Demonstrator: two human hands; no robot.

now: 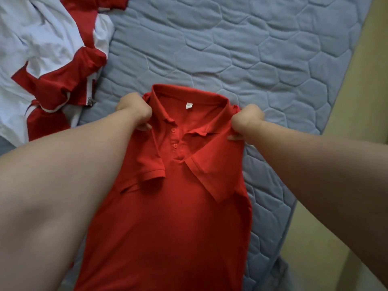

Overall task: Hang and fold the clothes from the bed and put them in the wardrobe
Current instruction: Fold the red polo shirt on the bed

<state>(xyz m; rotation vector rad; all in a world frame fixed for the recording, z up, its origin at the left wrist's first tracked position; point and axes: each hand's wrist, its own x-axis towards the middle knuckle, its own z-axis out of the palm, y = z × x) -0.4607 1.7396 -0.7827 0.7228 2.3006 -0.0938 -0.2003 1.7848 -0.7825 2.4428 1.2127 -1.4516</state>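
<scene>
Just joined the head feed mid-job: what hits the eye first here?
A bright red polo shirt fills the centre, spread front up over the blue quilted mattress with both sleeves folded inward. The left hand and right hand each grip a shoulder beside the collar. A crumpled red-and-white clothes pile lies at the upper left.

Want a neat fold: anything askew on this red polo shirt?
Yes: on the red knit polo shirt the folded-in sleeves don't match. The sleeve by the left hand lies short and straight; the one by the right hand slants diagonally lower.
</scene>
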